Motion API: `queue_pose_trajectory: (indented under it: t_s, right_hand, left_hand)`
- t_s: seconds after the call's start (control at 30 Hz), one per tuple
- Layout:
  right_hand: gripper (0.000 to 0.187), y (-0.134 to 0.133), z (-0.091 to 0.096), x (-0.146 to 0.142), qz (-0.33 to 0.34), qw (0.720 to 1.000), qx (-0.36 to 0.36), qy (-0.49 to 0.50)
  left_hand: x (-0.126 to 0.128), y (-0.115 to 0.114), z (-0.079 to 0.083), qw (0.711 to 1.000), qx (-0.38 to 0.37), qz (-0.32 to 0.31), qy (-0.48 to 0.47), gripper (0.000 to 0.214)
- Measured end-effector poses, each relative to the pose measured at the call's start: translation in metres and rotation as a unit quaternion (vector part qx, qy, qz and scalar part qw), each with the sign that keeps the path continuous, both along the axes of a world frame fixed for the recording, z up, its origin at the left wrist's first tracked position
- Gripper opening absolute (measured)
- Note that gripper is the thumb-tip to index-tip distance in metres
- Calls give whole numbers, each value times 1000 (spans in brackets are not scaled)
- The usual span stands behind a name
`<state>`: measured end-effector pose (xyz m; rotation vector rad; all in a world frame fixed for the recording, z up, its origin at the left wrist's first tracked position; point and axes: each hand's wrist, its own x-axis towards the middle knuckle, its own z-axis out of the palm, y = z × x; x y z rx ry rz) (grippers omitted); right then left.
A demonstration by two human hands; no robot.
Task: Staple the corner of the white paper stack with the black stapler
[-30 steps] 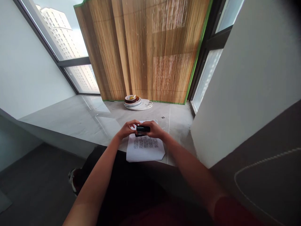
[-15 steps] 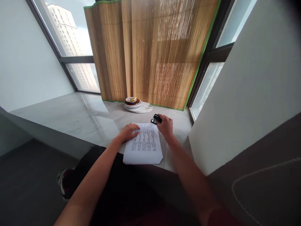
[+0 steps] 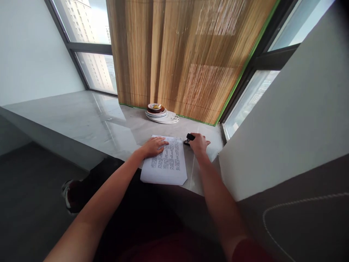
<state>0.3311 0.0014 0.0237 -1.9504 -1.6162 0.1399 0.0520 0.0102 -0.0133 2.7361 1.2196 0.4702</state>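
Observation:
Printed paper [image 3: 165,173] lies on the pale stone ledge, its near edge close to the ledge's front. My left hand [image 3: 155,146] rests flat on the upper left part of the paper with fingers stretched out. Just right of the paper's top corner, my right hand [image 3: 200,144] grips a black stapler [image 3: 190,137] low over the ledge. The stapler's nose points left and sits beside the paper, apart from it. Its rear part is hidden by my fingers. Whether it touches the ledge I cannot tell.
A stack of plates [image 3: 159,114] with a small bowl on top stands at the back, before a bamboo blind [image 3: 174,54]. A white wall [image 3: 253,145] closes the ledge [image 3: 79,116] on the right. Dark-framed windows flank the blind.
My right hand has brought the stapler from over the paper's top right corner to the right, beside the sheet, and lower. My left hand stays on the paper. The head view has tilted down.

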Motion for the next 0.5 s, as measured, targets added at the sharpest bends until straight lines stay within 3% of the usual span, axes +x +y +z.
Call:
queue_pose_trajectory:
  t_s: [0.23, 0.5]
  right_hand:
    - [50, 4, -6, -3, 57, 998, -14, 25]
    - [47, 8, -9, -4, 169, 984, 5, 47]
  left_hand:
    - [12, -2, 5, 999, -31, -13, -38, 38]
    - [22, -12, 8, 999, -37, -5, 33, 55]
